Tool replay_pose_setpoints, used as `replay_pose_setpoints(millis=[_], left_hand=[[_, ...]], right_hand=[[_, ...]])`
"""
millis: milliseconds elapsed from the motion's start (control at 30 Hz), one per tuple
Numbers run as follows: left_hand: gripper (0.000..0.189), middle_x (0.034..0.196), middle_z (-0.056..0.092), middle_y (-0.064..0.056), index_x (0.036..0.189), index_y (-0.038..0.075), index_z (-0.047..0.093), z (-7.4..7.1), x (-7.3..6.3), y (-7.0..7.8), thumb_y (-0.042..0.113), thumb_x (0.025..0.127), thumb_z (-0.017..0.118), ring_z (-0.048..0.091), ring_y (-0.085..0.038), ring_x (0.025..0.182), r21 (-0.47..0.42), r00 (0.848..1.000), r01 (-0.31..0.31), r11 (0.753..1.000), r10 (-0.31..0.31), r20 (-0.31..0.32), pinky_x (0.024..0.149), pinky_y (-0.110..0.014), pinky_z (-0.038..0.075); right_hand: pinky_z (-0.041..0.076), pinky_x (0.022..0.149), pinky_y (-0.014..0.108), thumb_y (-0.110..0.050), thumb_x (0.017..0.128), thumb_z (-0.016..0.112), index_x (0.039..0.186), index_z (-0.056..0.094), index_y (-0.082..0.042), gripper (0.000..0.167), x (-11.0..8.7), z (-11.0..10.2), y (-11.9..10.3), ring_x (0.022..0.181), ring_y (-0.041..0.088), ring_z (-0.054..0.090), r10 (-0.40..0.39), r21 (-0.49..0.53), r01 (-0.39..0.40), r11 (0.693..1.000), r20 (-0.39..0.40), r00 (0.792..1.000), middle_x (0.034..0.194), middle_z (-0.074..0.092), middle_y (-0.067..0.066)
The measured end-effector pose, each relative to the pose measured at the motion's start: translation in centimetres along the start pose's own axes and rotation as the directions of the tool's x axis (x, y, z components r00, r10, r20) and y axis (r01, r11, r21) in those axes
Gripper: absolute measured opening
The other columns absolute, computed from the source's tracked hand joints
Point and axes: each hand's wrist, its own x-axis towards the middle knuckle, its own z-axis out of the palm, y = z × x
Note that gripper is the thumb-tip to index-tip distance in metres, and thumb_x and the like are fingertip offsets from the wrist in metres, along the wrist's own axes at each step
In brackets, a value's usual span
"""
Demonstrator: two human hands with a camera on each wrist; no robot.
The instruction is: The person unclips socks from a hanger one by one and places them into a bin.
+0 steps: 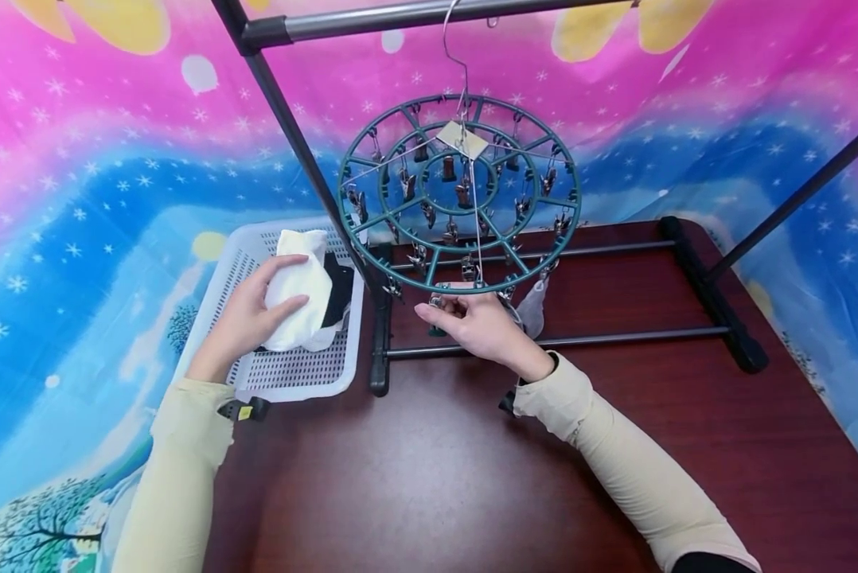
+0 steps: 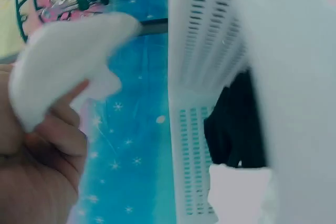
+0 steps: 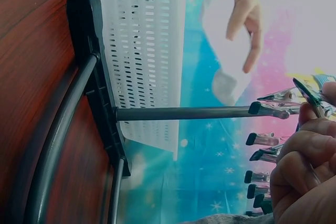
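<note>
My left hand (image 1: pixel 241 322) grips a white sock (image 1: pixel 302 296) above the white basket (image 1: pixel 293 391), fingers on one side and thumb on the other. In the left wrist view that sock (image 2: pixel 68 53) looks blurred. My right hand (image 1: pixel 492 328) is at the near rim of a round green clip hanger (image 1: pixel 341 187). Thumb and fingers pinch a small metal clip (image 3: pixel 308 93) in the right wrist view; its jaws are partly hidden. A grey sock (image 1: pixel 532 310) hangs from the hanger just right of this hand.
Black cloth (image 1: pixel 338 296) and a white piece (image 2: pixel 239 195) lie in the basket. The hanger hooks over a dark rack bar (image 1: pixel 372 22), whose base (image 1: pixel 380 350) stands on the brown table (image 1: pixel 415 469). Several clips dangle from the rings. A patterned curtain (image 1: pixel 114 223) surrounds the table.
</note>
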Motion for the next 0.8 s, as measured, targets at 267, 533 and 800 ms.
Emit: replay_pose_setpoints(millis=[267,533,800], left_hand=[[0.078,0.165,0.035,-0.013,0.162,0.021,0.033,-1.3,1.6,-0.6,0.009,0.096,0.074,0.046,-0.038,0.137,0.007,0.975,0.059,0.998,-0.059,0.214,0.104,-0.061,0.044],[0.087,0.172,0.021,-0.008,0.165,0.033,0.022,-2.3,3.7,-1.2,0.017,0.097,0.074,0.049,-0.045,0.133,0.030,0.923,0.125,0.992,-0.128,0.363,0.103,-0.061,0.047],[0.089,0.175,0.010,0.000,0.164,0.039,0.021,-2.3,5.8,-3.2,0.008,0.097,0.070,0.027,-0.054,0.149,-0.007,0.870,0.224,0.975,-0.196,0.452,0.107,-0.062,0.047]], right_hand=[[0.038,0.066,0.033,-0.033,0.099,0.071,0.080,0.063,-0.016,0.027,0.1,0.0,0.2,0.066,0.020,0.046,-0.001,0.005,0.001,1.000,0.007,1.000,0.068,0.048,0.000],[0.038,0.065,0.033,-0.034,0.099,0.070,0.084,0.068,-0.016,0.024,0.0,0.0,0.4,0.067,0.020,0.047,0.014,-0.010,-0.014,1.000,0.021,1.000,0.070,0.050,0.000],[0.039,0.065,0.033,-0.035,0.100,0.068,0.088,0.071,-0.016,0.022,-0.1,0.0,0.5,0.068,0.020,0.048,0.015,-0.009,-0.015,1.000,0.037,0.999,0.071,0.052,0.000]])
